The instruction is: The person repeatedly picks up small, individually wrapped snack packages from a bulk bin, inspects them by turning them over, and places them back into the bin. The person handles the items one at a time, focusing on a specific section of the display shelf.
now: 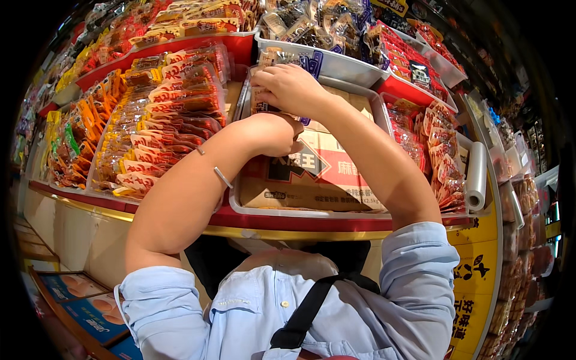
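My right hand is closed over a few upright snack packets with purple edges, at the back left corner of a clear plastic bin. Just below it, my left hand is curled with its back towards me. Its fingers lie partly hidden beside the lower end of the packets, so I cannot tell whether it grips anything. A flattened brown cardboard carton with red and black print lines the bin beneath both hands. Another packet with a purple edge leans behind my right hand.
Left of the bin stand rows of red snack packets; more red packets fill the right side. A raised white bin of dark packets is behind. A clear film roll stands at the right. The red counter edge runs before me.
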Tool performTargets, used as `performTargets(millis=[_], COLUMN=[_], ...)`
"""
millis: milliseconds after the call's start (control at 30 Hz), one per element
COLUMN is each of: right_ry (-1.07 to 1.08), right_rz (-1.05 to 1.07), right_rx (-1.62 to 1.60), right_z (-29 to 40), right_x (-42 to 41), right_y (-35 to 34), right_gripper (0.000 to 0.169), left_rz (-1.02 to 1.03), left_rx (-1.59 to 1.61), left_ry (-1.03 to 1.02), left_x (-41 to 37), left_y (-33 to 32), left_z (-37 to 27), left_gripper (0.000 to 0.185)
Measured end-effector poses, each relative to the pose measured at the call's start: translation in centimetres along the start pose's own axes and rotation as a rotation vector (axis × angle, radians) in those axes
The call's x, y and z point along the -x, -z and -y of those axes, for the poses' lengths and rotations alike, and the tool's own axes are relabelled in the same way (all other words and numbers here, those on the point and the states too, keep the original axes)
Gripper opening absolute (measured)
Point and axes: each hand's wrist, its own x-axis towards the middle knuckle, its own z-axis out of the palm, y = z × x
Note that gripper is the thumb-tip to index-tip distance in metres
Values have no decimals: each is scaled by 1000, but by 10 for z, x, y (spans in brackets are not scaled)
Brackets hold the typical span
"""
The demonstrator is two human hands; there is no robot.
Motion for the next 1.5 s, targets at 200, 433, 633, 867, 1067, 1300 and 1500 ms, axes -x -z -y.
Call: performTargets(millis=[200,433,633,867,1067,1300,1500], right_ry=[-206,-258,-373,-102,549,529,533], right_rz=[-228,-100,-17,-369,-434,-746,-753], right_rx=[110,264,212,-383,-266,40,-56], right_z=[-20,-49,-47,20,165,185,158], right_x=[11,13,21,23,51,59,61], right_y=[11,16,19,58,133,112,110], right_gripper=[21,27,29,11,10,28,23], left_rz=[-151,-166,-243,-295,-383,-358,-268], left_rx=[53,135,223,167,119,99,77], left_ry=[-4,-28,-35,-156,-139,-126,-50], left_x=[-5,-6,-13,-40,-22,-14,-15], left_y=[-9,-3,-7,-25,-19,-19,-21], left_z=[10,6,13,34,20,27,17], left_gripper=[36,50,51,39,33,29,31])
